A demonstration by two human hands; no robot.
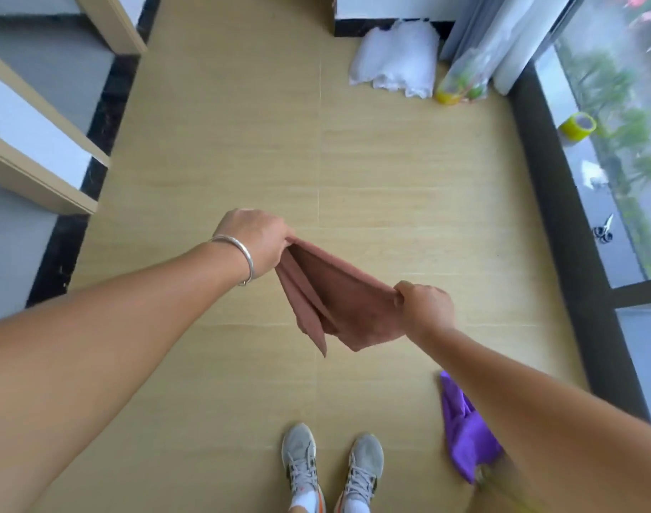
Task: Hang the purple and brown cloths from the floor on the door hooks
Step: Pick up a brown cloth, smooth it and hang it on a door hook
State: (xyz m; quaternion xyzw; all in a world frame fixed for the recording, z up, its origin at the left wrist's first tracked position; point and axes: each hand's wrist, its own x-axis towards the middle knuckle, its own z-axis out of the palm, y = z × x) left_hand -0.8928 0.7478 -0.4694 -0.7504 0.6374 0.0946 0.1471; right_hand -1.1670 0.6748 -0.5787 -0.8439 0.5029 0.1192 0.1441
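Note:
A brown cloth [335, 298] hangs in the air above the tan floor, stretched between both hands. My left hand [257, 242], with a silver bangle on the wrist, grips its upper left corner. My right hand [423, 309] grips its right edge. The cloth's lower folds droop toward my shoes. A purple cloth [464, 431] shows at the lower right, partly hidden behind my right forearm; I cannot tell whether it lies on the floor. No door hooks are in view.
My grey shoes [331, 468] stand at the bottom centre. A white bag [394, 61] and a plastic packet [461, 83] lie at the far wall. Yellow tape [577, 127] and scissors [603, 231] rest on the window sill at the right. Shelves [38, 172] jut out at the left.

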